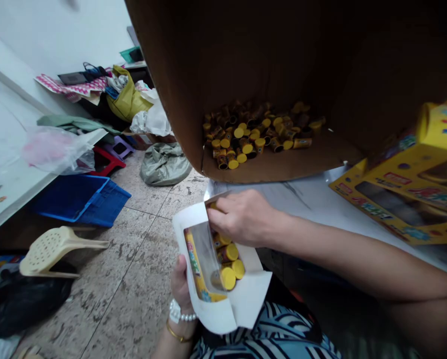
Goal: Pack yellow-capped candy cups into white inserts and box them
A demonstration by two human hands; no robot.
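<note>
My left hand grips the left side of an open carton, white inside, with a clear window and yellow printed panel. The carton is tilted over my lap, its flaps spread. Several small tubs with yellow caps lie in it in rows. My right hand reaches into the carton's far end, fingers curled down among the tubs. Whatever its fingertips hold is hidden by the hand. Just beyond, a large brown cardboard box lies with its opening towards me, and a heap of similar yellow-capped tubs rests inside.
Yellow printed window cartons are stacked at the right on a pale tabletop. At left, a blue crate, a cream plastic stool and a grey-green sack are on the tiled floor. A white table stands further left.
</note>
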